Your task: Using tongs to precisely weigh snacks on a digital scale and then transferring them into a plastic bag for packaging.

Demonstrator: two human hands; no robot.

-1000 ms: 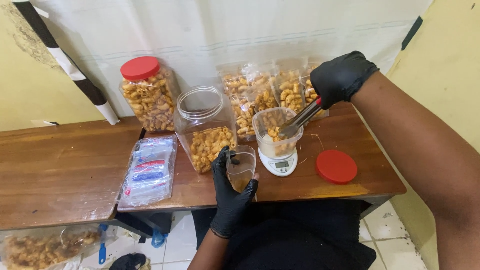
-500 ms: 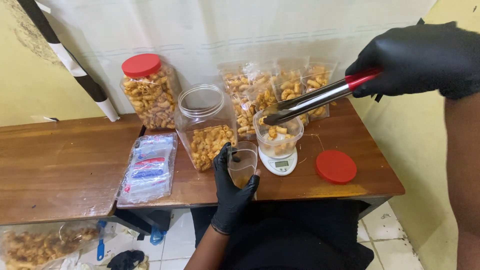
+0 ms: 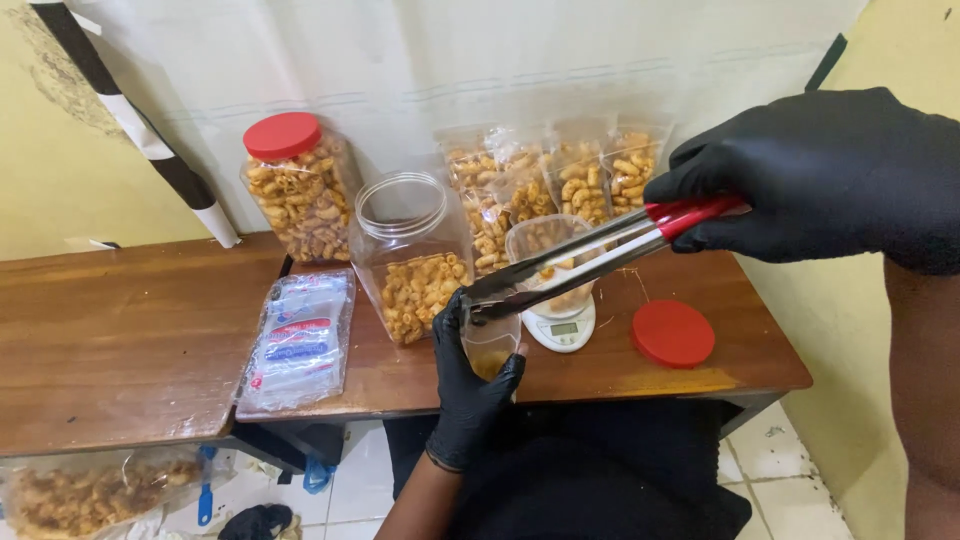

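Gripping the red-handled metal tongs [image 3: 600,245] in the black-gloved right hand [image 3: 810,175], fingers closed round the red end, tips shut together over the small clear plastic cup [image 3: 490,345]. Holding that cup in the black-gloved left hand [image 3: 470,385], wrapped tight about its wall, just in front of the open clear plastic jar half full of golden fried snack pieces [image 3: 412,260]. Right of the jar: a small white digital scale [image 3: 562,325] carrying a clear tub of the same snack [image 3: 545,250]; further right, a loose red round lid [image 3: 673,333] flat on the brown wooden table [image 3: 130,340]. Left of the jar: a full jar with a red lid [image 3: 295,185] behind, a stack of clear plastic pouches [image 3: 300,340] in front. Behind the jar: filled snack bags [image 3: 560,175] upright against the pale wall.
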